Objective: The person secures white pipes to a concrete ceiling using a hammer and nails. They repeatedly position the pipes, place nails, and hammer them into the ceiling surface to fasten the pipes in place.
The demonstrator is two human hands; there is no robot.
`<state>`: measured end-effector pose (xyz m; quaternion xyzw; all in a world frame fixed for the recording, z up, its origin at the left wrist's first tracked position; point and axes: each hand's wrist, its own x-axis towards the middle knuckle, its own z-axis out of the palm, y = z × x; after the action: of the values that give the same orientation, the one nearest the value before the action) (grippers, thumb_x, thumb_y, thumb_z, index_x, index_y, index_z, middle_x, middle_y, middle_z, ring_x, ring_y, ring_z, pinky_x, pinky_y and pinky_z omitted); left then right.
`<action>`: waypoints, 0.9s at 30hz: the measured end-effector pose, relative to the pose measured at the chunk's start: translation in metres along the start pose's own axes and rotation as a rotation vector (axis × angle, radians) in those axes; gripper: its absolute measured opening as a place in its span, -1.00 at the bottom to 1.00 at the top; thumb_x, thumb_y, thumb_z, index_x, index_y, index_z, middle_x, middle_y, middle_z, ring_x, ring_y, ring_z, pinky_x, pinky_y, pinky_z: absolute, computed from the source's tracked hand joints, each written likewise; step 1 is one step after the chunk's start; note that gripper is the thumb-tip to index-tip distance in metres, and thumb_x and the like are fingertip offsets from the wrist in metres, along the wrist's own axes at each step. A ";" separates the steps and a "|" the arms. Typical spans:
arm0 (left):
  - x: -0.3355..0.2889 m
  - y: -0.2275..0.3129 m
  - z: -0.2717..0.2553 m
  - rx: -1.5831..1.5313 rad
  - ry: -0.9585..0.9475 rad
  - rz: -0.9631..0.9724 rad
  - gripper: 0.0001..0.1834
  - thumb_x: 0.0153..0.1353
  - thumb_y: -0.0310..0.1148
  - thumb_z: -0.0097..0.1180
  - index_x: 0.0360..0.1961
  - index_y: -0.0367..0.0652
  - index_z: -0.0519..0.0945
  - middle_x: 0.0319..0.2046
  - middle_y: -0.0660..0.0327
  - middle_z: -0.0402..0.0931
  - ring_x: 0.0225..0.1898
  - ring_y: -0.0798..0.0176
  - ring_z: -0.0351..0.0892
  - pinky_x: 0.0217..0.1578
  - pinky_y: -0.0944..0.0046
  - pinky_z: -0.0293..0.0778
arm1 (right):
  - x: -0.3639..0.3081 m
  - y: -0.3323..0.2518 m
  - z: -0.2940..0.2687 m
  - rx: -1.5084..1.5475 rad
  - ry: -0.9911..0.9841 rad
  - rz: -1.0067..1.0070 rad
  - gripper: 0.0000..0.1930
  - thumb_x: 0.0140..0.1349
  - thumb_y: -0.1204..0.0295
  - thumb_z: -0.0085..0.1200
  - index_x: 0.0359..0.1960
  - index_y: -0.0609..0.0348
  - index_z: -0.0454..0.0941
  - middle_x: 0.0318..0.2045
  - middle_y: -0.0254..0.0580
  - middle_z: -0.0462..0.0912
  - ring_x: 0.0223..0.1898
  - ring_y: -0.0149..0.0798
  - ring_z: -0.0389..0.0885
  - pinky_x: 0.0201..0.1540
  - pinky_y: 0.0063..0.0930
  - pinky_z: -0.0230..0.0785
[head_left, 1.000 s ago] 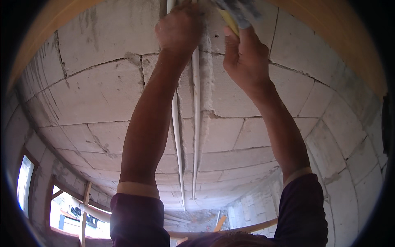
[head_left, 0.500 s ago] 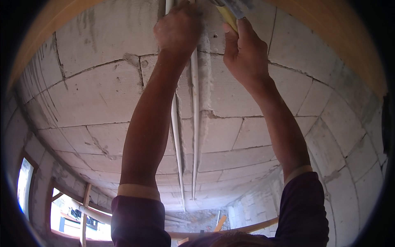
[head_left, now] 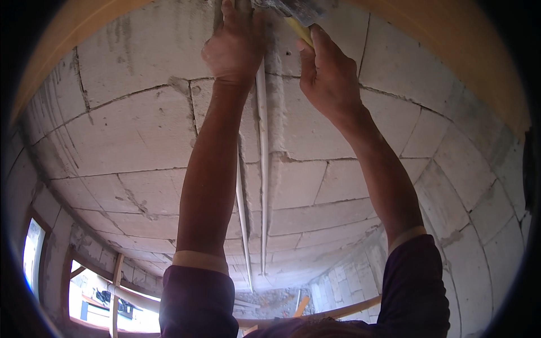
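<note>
My left hand [head_left: 234, 53] is raised against the block wall at the top, over a vertical groove with two white pipes. Its fingers are stretched upward and apart, close to the pipes, with nothing visibly held; their tips run near the upper edge. The right-hand pipe [head_left: 263, 141] comes down from beneath this hand, while my left forearm partly covers the left-hand pipe [head_left: 242, 214]. My right hand [head_left: 332, 73] is closed round the yellow handle of a trowel [head_left: 301, 31]. Its grey, smeared blade tilts up toward my left hand and is partly cut off.
Large pale blocks make up the wall [head_left: 129, 132], with rough mortar along the groove. Window openings [head_left: 93, 287] are at the lower left. A wooden beam [head_left: 355, 308] crosses low down, with rubble [head_left: 276, 301] on the ground beyond.
My left hand has shifted slightly left and down, and its fingers have spread from a more closed shape. My right hand has moved a little left with the trowel, its blade now nearer my left hand.
</note>
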<state>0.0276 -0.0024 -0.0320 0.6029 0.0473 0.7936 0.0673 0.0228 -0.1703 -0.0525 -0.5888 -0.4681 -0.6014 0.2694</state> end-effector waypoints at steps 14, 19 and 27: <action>-0.001 0.009 -0.012 -0.123 -0.036 -0.204 -0.51 0.10 -0.06 0.24 -0.03 -0.04 0.39 -0.53 -0.01 0.60 -0.52 -0.18 0.59 -0.53 -0.07 0.48 | -0.003 0.003 0.005 0.021 0.060 0.001 -0.74 0.29 0.46 0.03 -0.03 0.29 0.38 -0.40 0.08 0.61 -0.38 0.01 0.68 -0.41 -0.27 0.55; -0.001 0.007 -0.009 -0.112 0.049 -0.131 -0.54 0.11 -0.10 0.23 -0.04 -0.02 0.39 -0.59 0.00 0.57 -0.56 -0.19 0.57 -0.55 -0.08 0.47 | -0.001 0.009 0.016 -0.049 -0.053 0.066 -0.75 0.29 0.46 0.02 -0.04 0.28 0.38 -0.41 0.09 0.61 -0.39 0.02 0.68 -0.41 -0.26 0.54; -0.004 0.008 -0.009 -0.071 -0.013 -0.153 -0.57 0.11 -0.05 0.21 -0.10 -0.03 0.45 -0.62 0.11 0.58 -0.59 -0.07 0.60 -0.57 0.01 0.50 | 0.002 0.010 0.015 -0.057 -0.074 0.067 -0.76 0.29 0.46 0.05 -0.05 0.26 0.41 -0.45 0.05 0.61 -0.44 0.00 0.66 -0.42 -0.27 0.49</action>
<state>0.0198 -0.0110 -0.0364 0.5998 0.0649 0.7833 0.1495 0.0383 -0.1608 -0.0501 -0.6332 -0.4404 -0.5831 0.2550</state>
